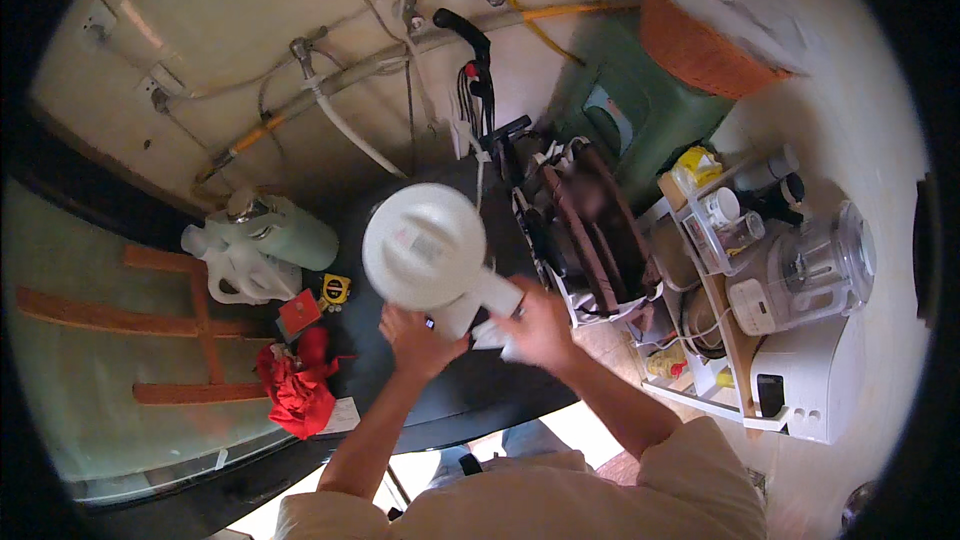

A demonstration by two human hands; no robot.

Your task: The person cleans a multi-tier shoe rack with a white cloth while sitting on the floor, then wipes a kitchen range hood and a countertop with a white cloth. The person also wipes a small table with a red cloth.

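A white round plastic appliance (425, 240) is held up over the dark tabletop (450, 405), its broad disc facing me. The disc has a curved recess and a small label; its exact kind is unclear. My left hand (421, 339) grips the lower part that sticks out under the disc, and a small dark spot with a light mark shows by its fingers. My right hand (538, 328) is closed around the stubby handle-like arm, with a crumpled white tissue or cloth (491, 336) in the same hand. Its fingertips are partly hidden.
On the left are a red cloth (300, 390), a red card-like item (299, 313), a yellow tape measure (334, 290), a translucent jug (244, 270) and a green bottle (296, 232). A brown fabric bag (600, 240) and a loaded shelf cart (716, 292) stand right.
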